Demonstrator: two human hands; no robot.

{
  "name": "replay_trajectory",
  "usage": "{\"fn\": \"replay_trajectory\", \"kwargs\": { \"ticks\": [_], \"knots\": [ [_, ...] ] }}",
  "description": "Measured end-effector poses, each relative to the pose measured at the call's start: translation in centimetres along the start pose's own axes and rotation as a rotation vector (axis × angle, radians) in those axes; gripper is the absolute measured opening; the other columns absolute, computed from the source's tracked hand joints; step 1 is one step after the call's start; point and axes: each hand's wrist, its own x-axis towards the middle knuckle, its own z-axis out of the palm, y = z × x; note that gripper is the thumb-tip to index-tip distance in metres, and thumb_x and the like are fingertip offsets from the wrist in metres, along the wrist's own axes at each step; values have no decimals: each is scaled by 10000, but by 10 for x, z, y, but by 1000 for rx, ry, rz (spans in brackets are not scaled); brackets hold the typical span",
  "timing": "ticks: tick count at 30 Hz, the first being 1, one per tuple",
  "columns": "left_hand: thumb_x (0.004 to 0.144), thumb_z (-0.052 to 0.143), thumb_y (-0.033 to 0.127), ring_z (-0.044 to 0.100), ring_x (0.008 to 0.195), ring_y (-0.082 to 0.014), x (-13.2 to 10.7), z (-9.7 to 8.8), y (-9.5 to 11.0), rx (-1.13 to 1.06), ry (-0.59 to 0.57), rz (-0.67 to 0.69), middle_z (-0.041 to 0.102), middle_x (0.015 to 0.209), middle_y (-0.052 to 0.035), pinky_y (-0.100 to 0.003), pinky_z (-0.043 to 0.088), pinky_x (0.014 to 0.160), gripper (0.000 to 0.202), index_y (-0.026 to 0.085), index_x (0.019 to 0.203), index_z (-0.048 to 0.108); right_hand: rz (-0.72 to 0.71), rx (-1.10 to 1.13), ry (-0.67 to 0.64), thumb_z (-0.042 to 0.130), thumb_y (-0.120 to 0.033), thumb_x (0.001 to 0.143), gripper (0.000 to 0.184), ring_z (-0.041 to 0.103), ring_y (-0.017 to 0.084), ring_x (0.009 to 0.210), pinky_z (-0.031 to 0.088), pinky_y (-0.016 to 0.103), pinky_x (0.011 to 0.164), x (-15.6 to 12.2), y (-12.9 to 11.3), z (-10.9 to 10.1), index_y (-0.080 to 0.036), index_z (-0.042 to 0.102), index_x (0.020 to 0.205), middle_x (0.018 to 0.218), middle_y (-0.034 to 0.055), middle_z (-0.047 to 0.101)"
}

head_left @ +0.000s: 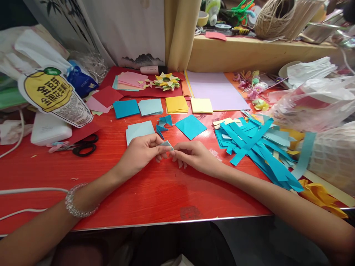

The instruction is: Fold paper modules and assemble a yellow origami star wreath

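Observation:
Between my two hands is a small folded piece of light blue paper (167, 144), held just above the red table. My left hand (142, 149) pinches it between thumb and forefinger. The fingertips of my right hand (194, 156) close on its right corner. Beside my left hand lie light blue paper squares (138, 130), partly covered by the hand. Just beyond my fingers sit folded blue paper pieces (163, 125), and a single bright blue paper square (191, 126) lies flat to their right.
Paper stacks in blue (126, 108), light blue (150, 106), yellow (176, 105) and cream (202, 105) form a row behind. Blue paper strips (252, 144) heap at right. Black-handled scissors (84, 145) lie left. A yellow-green folded paper ring (167, 81) rests at the back.

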Motion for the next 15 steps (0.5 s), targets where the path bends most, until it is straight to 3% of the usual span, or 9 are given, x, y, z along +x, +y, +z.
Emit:
{"fn": "replay_trajectory", "kwargs": {
  "ticks": [10, 15],
  "knots": [
    [790, 574, 396, 576, 566, -106, -1, 1, 1, 24, -14, 2, 652, 669, -10, -225, 466, 581, 253, 155, 712, 577, 42, 40, -21, 489, -398, 847, 279, 556, 92, 557, 440, 201, 522, 1, -2, -3, -144, 564, 761, 628, -5, 552],
    [807, 554, 398, 568, 556, -98, 0, 1, -1, -24, -69, -5, 639, 678, -3, -216, 462, 567, 246, 157, 762, 580, -2, 37, -19, 405, -402, 890, 332, 540, 83, 520, 433, 201, 507, 1, -1, -4, -136, 553, 760, 603, -9, 525]
  ]
}}
